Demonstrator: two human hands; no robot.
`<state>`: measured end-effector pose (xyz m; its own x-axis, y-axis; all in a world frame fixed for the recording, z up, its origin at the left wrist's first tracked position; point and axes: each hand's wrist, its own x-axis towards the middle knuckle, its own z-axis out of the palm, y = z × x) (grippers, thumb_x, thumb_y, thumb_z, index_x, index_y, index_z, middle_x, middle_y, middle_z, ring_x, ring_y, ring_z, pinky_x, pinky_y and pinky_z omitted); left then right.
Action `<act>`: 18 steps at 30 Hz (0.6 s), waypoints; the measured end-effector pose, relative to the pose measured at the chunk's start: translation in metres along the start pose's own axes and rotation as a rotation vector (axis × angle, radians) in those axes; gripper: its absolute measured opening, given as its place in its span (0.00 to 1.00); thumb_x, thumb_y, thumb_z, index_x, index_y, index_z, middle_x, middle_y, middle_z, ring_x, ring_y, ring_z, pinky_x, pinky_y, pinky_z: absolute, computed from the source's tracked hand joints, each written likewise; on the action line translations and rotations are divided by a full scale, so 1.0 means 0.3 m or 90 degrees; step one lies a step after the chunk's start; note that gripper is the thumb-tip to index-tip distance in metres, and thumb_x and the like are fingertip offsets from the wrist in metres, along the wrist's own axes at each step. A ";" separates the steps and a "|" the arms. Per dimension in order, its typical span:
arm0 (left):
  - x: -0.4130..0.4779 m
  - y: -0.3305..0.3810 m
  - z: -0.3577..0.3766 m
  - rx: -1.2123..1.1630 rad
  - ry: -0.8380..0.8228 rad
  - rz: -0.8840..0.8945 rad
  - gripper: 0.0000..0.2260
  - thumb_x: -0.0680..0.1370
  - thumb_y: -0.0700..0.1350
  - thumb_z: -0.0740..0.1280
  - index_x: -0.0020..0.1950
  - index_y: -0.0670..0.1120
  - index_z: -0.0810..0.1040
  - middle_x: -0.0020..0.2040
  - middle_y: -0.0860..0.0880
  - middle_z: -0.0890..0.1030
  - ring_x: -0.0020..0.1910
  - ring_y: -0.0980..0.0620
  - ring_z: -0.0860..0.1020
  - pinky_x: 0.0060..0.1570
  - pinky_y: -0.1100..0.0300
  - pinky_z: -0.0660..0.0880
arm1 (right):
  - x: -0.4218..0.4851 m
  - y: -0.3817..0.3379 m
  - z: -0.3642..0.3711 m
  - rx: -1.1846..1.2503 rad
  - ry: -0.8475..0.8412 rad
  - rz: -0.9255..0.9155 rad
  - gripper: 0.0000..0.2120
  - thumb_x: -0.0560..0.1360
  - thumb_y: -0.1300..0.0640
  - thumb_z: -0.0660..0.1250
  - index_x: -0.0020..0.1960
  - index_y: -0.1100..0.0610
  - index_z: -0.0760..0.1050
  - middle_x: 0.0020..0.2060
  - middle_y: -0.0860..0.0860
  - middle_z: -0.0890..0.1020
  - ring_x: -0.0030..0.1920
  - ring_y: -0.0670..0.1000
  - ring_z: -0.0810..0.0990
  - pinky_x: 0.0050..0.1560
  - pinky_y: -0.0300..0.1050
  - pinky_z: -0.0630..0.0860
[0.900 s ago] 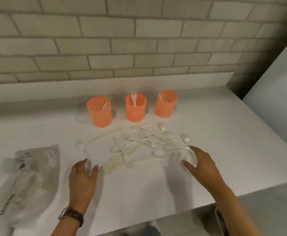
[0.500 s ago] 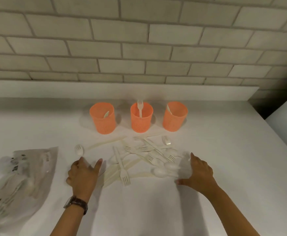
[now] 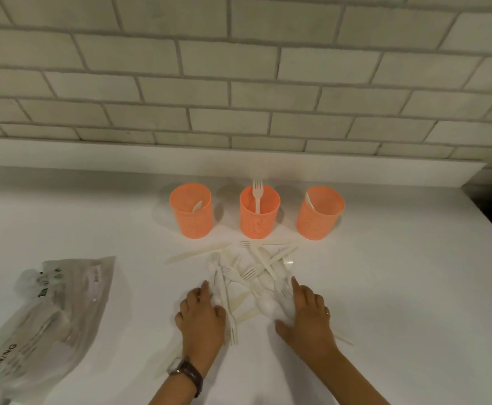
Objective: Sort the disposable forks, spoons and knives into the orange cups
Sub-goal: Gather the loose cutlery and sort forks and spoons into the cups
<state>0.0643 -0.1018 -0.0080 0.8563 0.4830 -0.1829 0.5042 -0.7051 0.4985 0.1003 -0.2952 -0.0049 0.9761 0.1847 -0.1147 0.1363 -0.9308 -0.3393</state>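
Fills the upper half: pale brick wall (image 3: 239,68), with a white ledge (image 3: 209,153) at its foot. Spreads below it: white desk (image 3: 399,287). Lies at 8 o'clock on the desk: crumpled clear plastic bag (image 3: 55,314), printed with black marks and part of a warning word. Reach in from 6 o'clock: left hand (image 3: 201,320), with a dark wristwatch (image 3: 188,372), and right hand (image 3: 309,317), with a ring; both palm down, fingers spread wide and flat, grip closed on nothing, pressing on the near edges of the pile. Stand in a row at 12 o'clock from the hands, apart from one another: left orange cup (image 3: 191,210) with a pale utensil tip inside, kind unclear; middle orange cup (image 3: 259,213) with a fork (image 3: 257,194) upright, tines up; right orange cup (image 3: 320,212) with a pale handle leaning on its left wall. Sprawls between cups and hands: heap of white forks, spoons and knives (image 3: 253,273), overlapping, one knife (image 3: 196,254) off toward 10 o'clock.
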 end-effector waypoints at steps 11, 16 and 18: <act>-0.069 0.105 0.011 -0.105 -0.148 0.065 0.13 0.78 0.52 0.58 0.59 0.46 0.70 0.53 0.48 0.73 0.55 0.49 0.72 0.59 0.57 0.68 | -0.060 -0.232 0.068 0.247 -0.038 -0.002 0.33 0.78 0.51 0.59 0.77 0.54 0.45 0.69 0.50 0.65 0.66 0.50 0.64 0.69 0.41 0.60; -0.040 0.088 -0.024 -0.306 -0.276 -0.028 0.06 0.77 0.42 0.62 0.50 0.45 0.78 0.47 0.47 0.80 0.47 0.50 0.79 0.52 0.56 0.76 | -0.058 -0.245 0.080 0.445 -0.088 0.088 0.34 0.74 0.51 0.60 0.76 0.50 0.50 0.69 0.46 0.66 0.71 0.48 0.64 0.70 0.44 0.63; -0.051 0.092 -0.039 -0.398 -0.295 -0.061 0.08 0.77 0.39 0.63 0.52 0.44 0.80 0.48 0.47 0.83 0.47 0.51 0.81 0.51 0.58 0.78 | -0.055 -0.243 0.061 0.557 -0.105 0.119 0.32 0.74 0.57 0.60 0.75 0.48 0.53 0.68 0.44 0.67 0.69 0.46 0.67 0.66 0.40 0.66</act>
<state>0.0638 -0.1225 0.0185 0.8410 0.1641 -0.5156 0.5395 -0.1818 0.8221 0.0713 -0.2246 0.0046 0.9233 0.1603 -0.3491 -0.2655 -0.3907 -0.8814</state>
